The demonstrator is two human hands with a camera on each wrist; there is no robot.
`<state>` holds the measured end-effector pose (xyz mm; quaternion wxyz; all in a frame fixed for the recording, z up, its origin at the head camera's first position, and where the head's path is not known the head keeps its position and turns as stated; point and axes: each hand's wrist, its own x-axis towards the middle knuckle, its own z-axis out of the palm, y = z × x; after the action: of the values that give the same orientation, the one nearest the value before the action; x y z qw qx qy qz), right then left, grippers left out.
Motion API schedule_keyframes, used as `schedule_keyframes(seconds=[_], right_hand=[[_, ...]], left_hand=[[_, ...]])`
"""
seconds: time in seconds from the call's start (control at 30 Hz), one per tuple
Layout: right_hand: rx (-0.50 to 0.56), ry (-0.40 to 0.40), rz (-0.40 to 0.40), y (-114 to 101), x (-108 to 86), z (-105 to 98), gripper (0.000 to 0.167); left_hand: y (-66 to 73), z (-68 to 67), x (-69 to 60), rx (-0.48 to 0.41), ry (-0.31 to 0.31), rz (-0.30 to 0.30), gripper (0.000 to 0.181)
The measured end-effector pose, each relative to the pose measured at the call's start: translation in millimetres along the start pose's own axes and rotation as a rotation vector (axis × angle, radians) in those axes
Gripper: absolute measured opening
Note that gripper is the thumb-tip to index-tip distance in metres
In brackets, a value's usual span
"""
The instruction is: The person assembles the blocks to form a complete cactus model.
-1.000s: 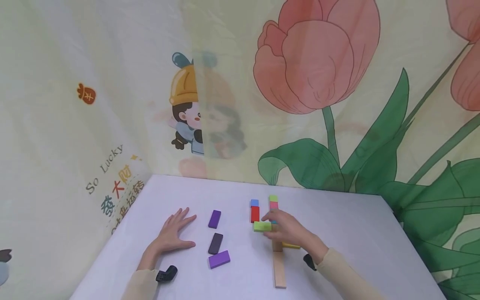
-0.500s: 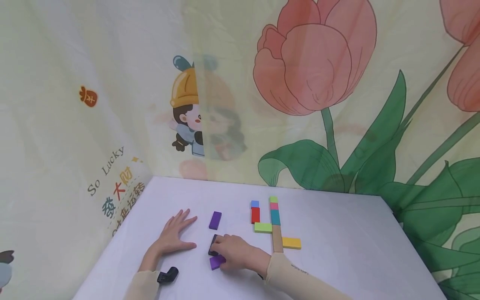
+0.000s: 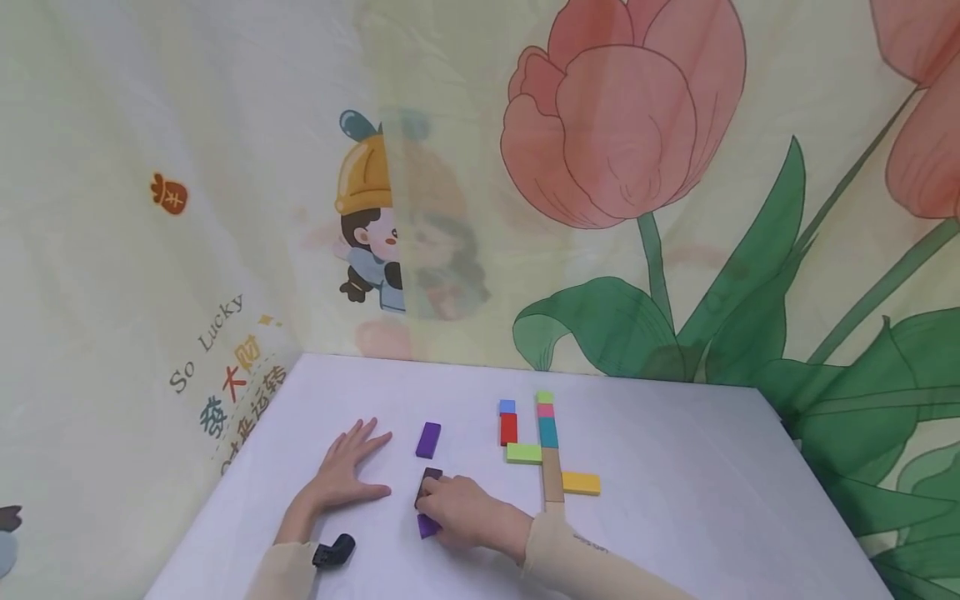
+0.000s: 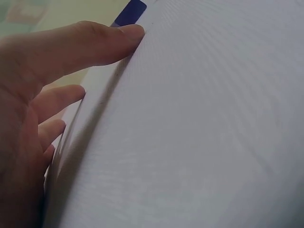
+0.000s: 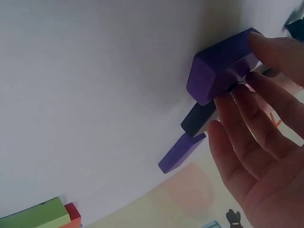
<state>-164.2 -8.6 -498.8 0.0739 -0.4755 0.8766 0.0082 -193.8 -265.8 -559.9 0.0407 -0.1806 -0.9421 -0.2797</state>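
My right hand (image 3: 468, 510) pinches the nearer purple block (image 5: 223, 66) between thumb and fingertips, low over the table. In the head view the hand covers most of this block. Just beyond it lies a black block (image 3: 432, 473), partly behind the fingers. Farther back, a second purple block (image 3: 428, 441) lies flat on its own; it also shows in the right wrist view. To the left, my left hand (image 3: 347, 473) rests on the white table with fingers spread and holds nothing.
Right of centre, a flat layout joins wooden (image 3: 552, 475), teal (image 3: 548, 432), pink (image 3: 546, 411), green (image 3: 523, 453), red (image 3: 508, 429), blue (image 3: 507, 407) and yellow (image 3: 581, 483) blocks. My right sleeve (image 3: 592, 554) crosses its near end. A printed curtain (image 3: 450, 350) hangs behind the table.
My right hand has left the green block in the layout, moved left and taken hold of the nearer purple block. The left hand stays in place.
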Motion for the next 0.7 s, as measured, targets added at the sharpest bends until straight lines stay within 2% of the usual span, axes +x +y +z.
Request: schedule_keyframes(seconds=[0.13, 0.33, 0.7], right_hand=[[0.021, -0.006, 0.023, 0.3, 1.2, 0.3, 0.031], [0.060, -0.003, 0.043, 0.8, 4.0, 3.8, 0.028], [0.112, -0.042, 0.063, 2.3, 5.2, 1.6, 0.034]], left_hand=[[1.8, 0.1, 0.9, -0.019, -0.001, 0.003, 0.089], [4.8, 4.1, 3.1, -0.028, -0.035, -0.021, 0.090], [10.1, 5.8, 4.2, -0.016, 0.009, -0.007, 0.087]])
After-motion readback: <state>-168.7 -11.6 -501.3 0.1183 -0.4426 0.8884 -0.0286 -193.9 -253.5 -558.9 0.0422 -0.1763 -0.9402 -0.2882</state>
